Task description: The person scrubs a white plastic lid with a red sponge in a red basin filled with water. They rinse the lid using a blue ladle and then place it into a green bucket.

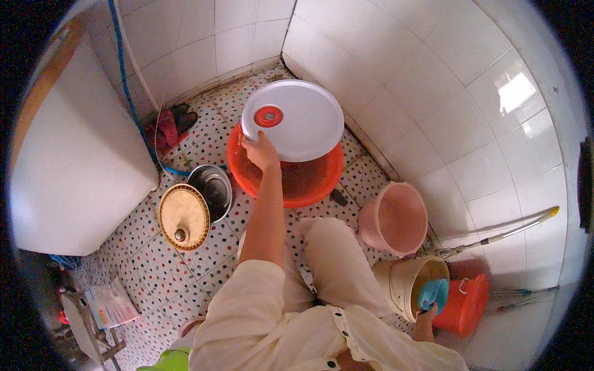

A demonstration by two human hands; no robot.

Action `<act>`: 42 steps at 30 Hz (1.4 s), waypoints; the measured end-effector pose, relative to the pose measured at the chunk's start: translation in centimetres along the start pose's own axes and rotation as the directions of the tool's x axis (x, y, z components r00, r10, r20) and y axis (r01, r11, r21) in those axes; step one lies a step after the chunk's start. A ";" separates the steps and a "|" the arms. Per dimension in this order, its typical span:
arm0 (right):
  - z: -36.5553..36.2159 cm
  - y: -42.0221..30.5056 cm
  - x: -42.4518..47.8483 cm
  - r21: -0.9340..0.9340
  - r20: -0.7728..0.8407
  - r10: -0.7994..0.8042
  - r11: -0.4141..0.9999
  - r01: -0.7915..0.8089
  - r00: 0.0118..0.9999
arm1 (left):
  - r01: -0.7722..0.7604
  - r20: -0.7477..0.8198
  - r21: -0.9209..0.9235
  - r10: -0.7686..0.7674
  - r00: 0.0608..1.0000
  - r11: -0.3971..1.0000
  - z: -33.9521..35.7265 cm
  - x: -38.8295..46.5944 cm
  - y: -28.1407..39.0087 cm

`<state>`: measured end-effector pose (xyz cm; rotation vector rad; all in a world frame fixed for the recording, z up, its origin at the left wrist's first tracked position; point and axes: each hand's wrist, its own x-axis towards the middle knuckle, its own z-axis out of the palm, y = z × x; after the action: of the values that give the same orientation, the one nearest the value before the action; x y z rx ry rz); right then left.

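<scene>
My left hand (261, 150) grips the near left edge of a round white plastic lid (306, 123) with a red disc on it. The lid is tilted above a red plastic basin (297, 188) and hides its far part. What lies inside the basin is dark and hard to make out. At my right side, my right hand (428, 320) holds a teal plastic dipper (434, 294) at the mouth of a cream bucket (399, 278). The bucket's inside is mostly hidden.
A pink bucket (403, 218) and a red bucket (464, 306) stand along the right wall. Left of the basin are a metal pot (211, 190) and a knobbed yellowish lid (185, 215). A blue hose (124, 83) and red slippers (169, 127) lie beyond, near a white appliance (83, 153).
</scene>
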<state>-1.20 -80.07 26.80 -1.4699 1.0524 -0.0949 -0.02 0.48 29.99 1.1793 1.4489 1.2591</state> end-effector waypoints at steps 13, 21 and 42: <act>-4.7 -0.6 1.1 -0.369 0.201 0.416 0.871 -0.325 0.887 | -0.183 0.037 -0.008 0.183 0.982 0.983 -3.0 0.1 3.5; 2.6 -5.3 5.0 -0.814 0.555 -0.802 -0.471 0.340 0.219 | -0.398 -0.032 0.025 0.399 0.916 0.917 -3.2 0.7 5.3; 46.7 -8.3 -52.9 0.599 0.801 -0.469 0.602 0.529 -0.373 | -0.290 0.029 0.382 0.302 0.953 0.877 -4.8 2.0 0.4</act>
<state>1.48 -12.90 49.76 -1.3796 -1.0510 0.3603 -5.03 1.64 30.88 1.7052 1.6307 1.2294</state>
